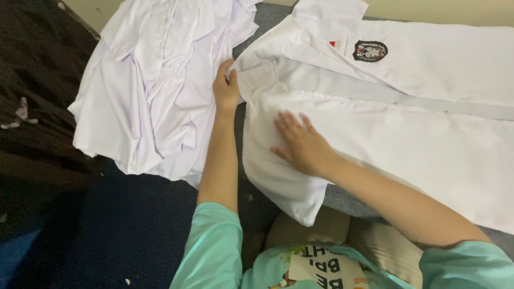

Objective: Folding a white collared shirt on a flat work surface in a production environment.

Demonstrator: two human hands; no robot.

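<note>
- A white shirt [407, 123] with a dark round chest badge [370, 51] lies spread flat, front up, across the right side of the grey bed surface [342, 198].
- The left hand [226, 88] pinches the shirt's sleeve edge [254, 80]; the right hand [301, 143] lies open, palm flat on the cloth.
- 1 crumpled pile of white shirts [155, 80] sits just left, beside a dark blue cloth [134, 225].

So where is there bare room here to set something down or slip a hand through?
Bare room: the dark blue patterned surface below the pile of white shirts, and a narrow grey strip between that pile and the spread white shirt. Crowded: the left hand grips the shirt's edge in that gap, and the right hand presses flat on it.
</note>
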